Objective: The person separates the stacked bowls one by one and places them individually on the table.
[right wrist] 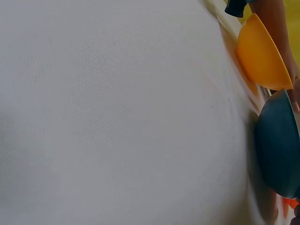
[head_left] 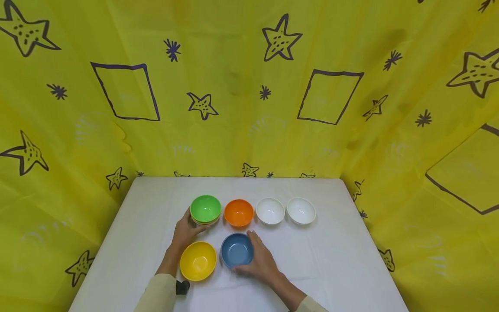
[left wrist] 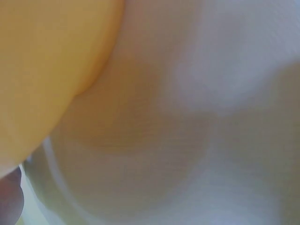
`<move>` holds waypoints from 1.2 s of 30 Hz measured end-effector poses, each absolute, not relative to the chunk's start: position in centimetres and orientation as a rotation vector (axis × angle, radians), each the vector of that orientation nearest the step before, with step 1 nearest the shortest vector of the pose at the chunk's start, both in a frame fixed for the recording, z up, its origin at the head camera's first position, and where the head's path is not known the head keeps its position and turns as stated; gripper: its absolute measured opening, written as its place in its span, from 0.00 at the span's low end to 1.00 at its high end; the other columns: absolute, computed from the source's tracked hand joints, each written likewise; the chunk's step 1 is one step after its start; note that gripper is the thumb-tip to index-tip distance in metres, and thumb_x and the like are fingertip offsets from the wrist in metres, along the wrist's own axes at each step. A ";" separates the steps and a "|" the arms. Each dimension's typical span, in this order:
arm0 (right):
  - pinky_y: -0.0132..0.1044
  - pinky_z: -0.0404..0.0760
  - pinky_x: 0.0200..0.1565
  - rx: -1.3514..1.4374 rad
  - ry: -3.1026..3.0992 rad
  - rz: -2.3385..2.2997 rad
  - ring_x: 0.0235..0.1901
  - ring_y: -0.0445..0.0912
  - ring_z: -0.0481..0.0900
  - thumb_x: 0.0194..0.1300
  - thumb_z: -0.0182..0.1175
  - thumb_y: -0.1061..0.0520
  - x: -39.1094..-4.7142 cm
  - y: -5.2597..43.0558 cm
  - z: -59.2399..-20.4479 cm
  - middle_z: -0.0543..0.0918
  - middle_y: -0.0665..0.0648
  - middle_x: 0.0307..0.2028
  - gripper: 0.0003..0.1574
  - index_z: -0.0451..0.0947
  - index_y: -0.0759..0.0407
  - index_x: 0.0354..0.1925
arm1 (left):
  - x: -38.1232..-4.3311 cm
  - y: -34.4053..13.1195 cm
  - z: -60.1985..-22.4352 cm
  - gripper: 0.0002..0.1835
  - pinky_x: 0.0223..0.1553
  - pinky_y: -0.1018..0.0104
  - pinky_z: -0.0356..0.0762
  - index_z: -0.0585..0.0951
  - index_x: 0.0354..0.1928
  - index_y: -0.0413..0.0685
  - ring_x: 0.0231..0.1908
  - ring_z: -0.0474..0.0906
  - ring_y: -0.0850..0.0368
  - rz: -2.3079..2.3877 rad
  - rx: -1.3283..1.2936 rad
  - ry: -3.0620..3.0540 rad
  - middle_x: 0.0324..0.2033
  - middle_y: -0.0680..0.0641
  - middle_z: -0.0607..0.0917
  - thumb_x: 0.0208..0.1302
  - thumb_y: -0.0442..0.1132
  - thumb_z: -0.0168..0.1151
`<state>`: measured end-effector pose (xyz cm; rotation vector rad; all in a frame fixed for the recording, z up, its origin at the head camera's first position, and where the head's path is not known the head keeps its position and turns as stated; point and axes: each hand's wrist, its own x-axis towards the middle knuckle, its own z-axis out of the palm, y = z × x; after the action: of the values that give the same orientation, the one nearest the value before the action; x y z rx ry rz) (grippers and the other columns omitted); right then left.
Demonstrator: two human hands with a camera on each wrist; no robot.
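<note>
In the head view my left hand [head_left: 184, 233] holds a green bowl [head_left: 205, 208] by its left and near sides. Under the green bowl shows the rim of another bowl, paler in colour, so the two are stacked. My right hand [head_left: 262, 261] grips a blue bowl [head_left: 237, 250] at its right side, thumb at the near edge and fingers at the far edge. Just right of my left forearm sits a yellow bowl [head_left: 198, 261]. The right wrist view has the blue bowl [right wrist: 277, 145] and yellow bowl [right wrist: 262, 54] from the side.
Right of the green bowl, an orange bowl [head_left: 238, 213], a white bowl [head_left: 270, 211] and a second white bowl [head_left: 301, 211] stand in a row. All rest on a white-covered table [head_left: 343, 264]. A yellow patterned curtain [head_left: 234, 65] surrounds its back and sides.
</note>
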<state>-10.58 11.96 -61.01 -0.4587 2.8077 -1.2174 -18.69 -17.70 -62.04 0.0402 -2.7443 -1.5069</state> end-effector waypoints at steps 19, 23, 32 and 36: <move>0.57 0.72 0.70 -0.548 2.858 -1.332 0.74 0.59 0.68 0.55 0.80 0.34 -14.6 6.9 -56.7 0.66 0.63 0.77 0.66 0.62 0.60 0.78 | -18.7 -17.8 -61.9 0.59 0.78 0.40 0.51 0.54 0.82 0.37 0.78 0.54 0.34 -1.490 0.018 -2.743 0.79 0.33 0.60 0.58 0.46 0.82; 0.57 0.73 0.69 -0.583 2.881 -1.299 0.74 0.59 0.66 0.55 0.80 0.34 -16.2 5.2 -55.9 0.64 0.63 0.78 0.67 0.60 0.60 0.79 | -18.7 -17.9 -62.0 0.58 0.78 0.40 0.51 0.55 0.82 0.38 0.78 0.55 0.35 -1.492 -0.009 -2.729 0.78 0.33 0.62 0.58 0.44 0.82; 0.58 0.70 0.71 -0.543 2.907 -1.233 0.76 0.61 0.63 0.56 0.77 0.31 -19.7 2.5 -54.3 0.61 0.66 0.79 0.71 0.55 0.62 0.81 | -18.4 -18.0 -62.1 0.55 0.76 0.34 0.52 0.57 0.81 0.36 0.76 0.56 0.30 -1.471 -0.046 -2.700 0.76 0.31 0.64 0.59 0.43 0.81; 0.56 0.70 0.72 -0.476 2.894 -1.116 0.76 0.60 0.63 0.55 0.75 0.27 -20.9 2.0 -54.3 0.62 0.65 0.79 0.75 0.53 0.63 0.82 | -18.4 -17.9 -62.0 0.54 0.76 0.33 0.51 0.58 0.80 0.35 0.76 0.55 0.29 -1.473 -0.032 -2.701 0.76 0.30 0.63 0.60 0.42 0.81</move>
<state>-20.92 1.99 -54.33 -0.4757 2.8941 -1.1160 -18.37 -17.86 -62.01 -0.0318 -2.7010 -1.4730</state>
